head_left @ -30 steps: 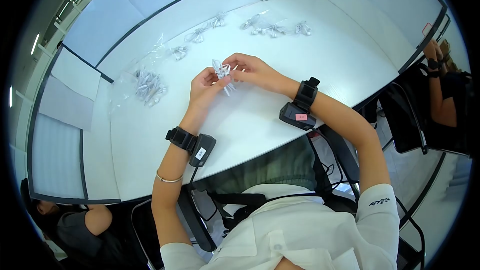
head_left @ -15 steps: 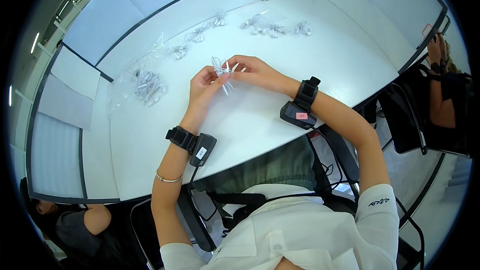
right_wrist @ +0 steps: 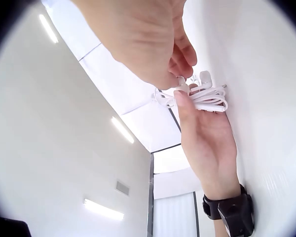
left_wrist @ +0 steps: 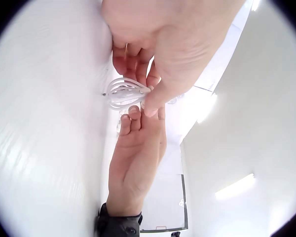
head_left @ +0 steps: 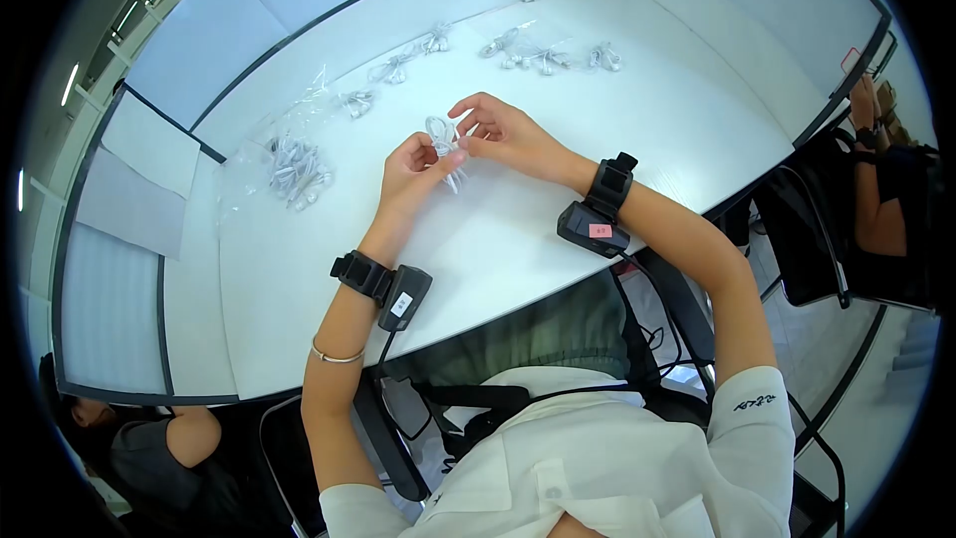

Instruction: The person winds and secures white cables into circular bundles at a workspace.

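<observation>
White wired earphones (head_left: 439, 130), wound into a looped bundle, are pinched between the thumb and fingers of my left hand (head_left: 410, 171) above the table. Beside them is my right hand (head_left: 506, 142), its index finger lifted away and its thumb tip close to the bundle. From the left wrist, the cord loops (left_wrist: 122, 94) stick out past the left thumb. A white earbud (right_wrist: 205, 79) and the coiled cord (right_wrist: 212, 101) show over the left palm in the right wrist view, where the right fingertips are right at the bundle.
On the left of the table (head_left: 597, 179) lies a pile of white cords (head_left: 296, 171) in clear plastic. Several small earphone bundles run along the back, one of them at the right (head_left: 603, 57). White partitions (head_left: 717, 70) border the table. Other people sit on both sides.
The right index finger has lifted off the bundle and the right hand has opened slightly. The left hand keeps its hold, with the loops turned a little.
</observation>
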`<state>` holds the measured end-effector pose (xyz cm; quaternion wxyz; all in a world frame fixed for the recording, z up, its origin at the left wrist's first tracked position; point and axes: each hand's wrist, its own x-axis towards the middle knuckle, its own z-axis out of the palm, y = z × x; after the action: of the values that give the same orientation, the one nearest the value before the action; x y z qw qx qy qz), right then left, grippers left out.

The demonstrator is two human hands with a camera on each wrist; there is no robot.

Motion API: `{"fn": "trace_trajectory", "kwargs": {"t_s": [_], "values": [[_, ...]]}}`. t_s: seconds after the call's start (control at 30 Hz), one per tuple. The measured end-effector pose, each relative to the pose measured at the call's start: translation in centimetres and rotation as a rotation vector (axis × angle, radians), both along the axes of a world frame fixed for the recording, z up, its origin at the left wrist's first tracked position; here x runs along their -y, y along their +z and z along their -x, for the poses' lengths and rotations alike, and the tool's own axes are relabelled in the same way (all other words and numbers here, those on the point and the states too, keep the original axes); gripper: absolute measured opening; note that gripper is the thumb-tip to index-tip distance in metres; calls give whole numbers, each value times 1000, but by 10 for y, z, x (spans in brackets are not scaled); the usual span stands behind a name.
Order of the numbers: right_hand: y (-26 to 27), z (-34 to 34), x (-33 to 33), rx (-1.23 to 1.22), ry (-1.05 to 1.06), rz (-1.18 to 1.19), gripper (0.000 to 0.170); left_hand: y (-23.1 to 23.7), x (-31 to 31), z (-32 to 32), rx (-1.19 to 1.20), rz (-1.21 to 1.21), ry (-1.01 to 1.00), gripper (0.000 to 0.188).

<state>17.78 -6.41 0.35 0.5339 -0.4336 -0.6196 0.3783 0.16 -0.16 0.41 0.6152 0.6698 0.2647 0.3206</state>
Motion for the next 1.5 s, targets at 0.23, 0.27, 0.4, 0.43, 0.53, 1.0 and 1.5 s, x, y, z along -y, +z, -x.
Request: {"fn": "trace_trajectory", "kwargs": {"t_s": [0.23, 0.27, 0.4, 0.43, 0.53, 1.0, 1.5], "values": [[-2, 0, 0, -78, 39, 63, 26, 0, -1, 0, -3, 5, 49, 20], [-2, 0, 1, -45, 47, 70, 24, 2, 1, 0, 1, 21, 60, 20], [-3, -3, -1, -44, 85, 96, 13, 0, -2, 1, -12, 56, 106, 16], [-3, -5, -2, -4, 86, 96, 11, 0, -3, 1, -12, 59, 103, 16], [5, -3, 2, 40, 103, 105, 8, 1, -1, 1, 6, 65, 97, 15], [140, 112, 133, -723, 1044, -569, 26, 2, 1, 0, -15, 67, 124, 14], [146, 115, 134, -619, 1092, -614, 30, 0, 0, 1, -2, 57, 88, 12]]}}
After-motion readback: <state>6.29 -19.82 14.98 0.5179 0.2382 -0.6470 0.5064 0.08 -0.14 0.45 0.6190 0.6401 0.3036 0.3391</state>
